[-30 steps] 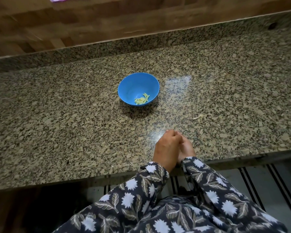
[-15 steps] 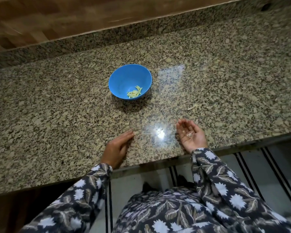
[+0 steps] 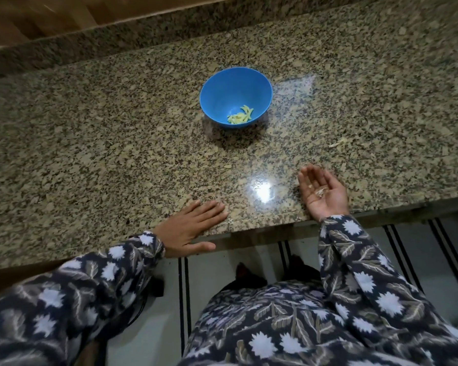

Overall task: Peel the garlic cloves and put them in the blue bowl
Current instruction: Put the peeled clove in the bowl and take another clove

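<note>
Lays left grip flat, released, on desk. Shows right grip palm-up, released, under light peel bits. Cloves in blue bowl, likely slippery: pinch sides gently.

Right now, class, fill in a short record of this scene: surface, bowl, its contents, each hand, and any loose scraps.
surface: speckled granite countertop
bowl: blue bowl, upright, beyond both hands
contents: peeled garlic cloves, a small pale pile low in the bowl
left: left hand flat, palm down, at the counter's near edge
right: right hand palm up, fingers relaxed
in palm: bits of peel
loose: peel scrap on the counter, right of the bowl, apart from it
</note>
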A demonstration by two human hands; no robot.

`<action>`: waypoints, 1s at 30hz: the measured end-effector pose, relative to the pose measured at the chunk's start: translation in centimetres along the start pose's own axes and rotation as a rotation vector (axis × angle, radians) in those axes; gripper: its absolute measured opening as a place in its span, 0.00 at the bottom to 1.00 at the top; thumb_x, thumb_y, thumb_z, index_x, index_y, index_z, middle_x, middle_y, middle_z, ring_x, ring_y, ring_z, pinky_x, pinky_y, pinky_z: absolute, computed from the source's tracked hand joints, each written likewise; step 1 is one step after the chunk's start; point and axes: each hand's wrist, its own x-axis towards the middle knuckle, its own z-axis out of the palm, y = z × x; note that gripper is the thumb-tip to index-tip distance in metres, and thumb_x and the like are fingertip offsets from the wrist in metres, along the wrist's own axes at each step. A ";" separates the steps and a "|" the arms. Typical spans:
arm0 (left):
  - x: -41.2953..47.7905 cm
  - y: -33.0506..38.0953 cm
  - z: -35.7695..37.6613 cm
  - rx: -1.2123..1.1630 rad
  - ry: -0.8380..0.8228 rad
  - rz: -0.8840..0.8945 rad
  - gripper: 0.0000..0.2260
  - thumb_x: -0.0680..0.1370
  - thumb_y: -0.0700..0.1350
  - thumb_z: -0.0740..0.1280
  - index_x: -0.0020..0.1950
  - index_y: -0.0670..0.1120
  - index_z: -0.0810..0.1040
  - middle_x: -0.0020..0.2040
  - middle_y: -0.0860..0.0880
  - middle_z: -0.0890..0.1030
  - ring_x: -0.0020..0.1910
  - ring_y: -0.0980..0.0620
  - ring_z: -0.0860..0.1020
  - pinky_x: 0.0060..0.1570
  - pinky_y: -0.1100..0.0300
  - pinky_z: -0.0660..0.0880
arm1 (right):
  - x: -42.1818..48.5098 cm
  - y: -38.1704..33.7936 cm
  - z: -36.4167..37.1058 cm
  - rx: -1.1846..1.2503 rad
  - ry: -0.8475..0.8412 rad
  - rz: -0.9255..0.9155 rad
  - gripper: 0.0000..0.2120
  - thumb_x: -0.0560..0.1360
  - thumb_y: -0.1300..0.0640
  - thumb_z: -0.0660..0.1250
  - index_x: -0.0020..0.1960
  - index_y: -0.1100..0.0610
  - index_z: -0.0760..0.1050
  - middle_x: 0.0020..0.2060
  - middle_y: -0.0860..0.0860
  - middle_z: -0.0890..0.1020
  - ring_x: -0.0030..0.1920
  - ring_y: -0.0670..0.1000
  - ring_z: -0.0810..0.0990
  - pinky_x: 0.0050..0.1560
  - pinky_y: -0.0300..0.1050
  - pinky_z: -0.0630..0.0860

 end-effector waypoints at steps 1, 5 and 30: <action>0.6 -0.3 -0.3 0.019 -0.037 0.052 0.32 0.77 0.65 0.47 0.76 0.54 0.39 0.77 0.54 0.41 0.75 0.55 0.38 0.71 0.58 0.30 | -0.2 -0.1 -0.2 0.009 0.000 -0.011 0.17 0.79 0.59 0.57 0.39 0.65 0.78 0.36 0.57 0.84 0.38 0.54 0.84 0.43 0.46 0.82; 6.0 0.1 -1.5 0.121 -0.103 0.263 0.35 0.76 0.68 0.44 0.76 0.52 0.37 0.77 0.53 0.40 0.75 0.52 0.37 0.71 0.55 0.30 | -0.9 -0.8 -1.1 0.030 -0.005 -0.066 0.23 0.80 0.58 0.56 0.33 0.63 0.81 0.35 0.57 0.84 0.39 0.53 0.84 0.44 0.46 0.82; 30.9 12.0 -8.2 -0.366 0.383 -0.196 0.09 0.76 0.39 0.66 0.55 0.42 0.81 0.57 0.43 0.80 0.57 0.47 0.77 0.59 0.60 0.72 | -1.0 -10.6 -4.6 0.158 0.209 -0.206 0.22 0.80 0.58 0.55 0.36 0.67 0.79 0.31 0.58 0.83 0.33 0.54 0.84 0.38 0.48 0.81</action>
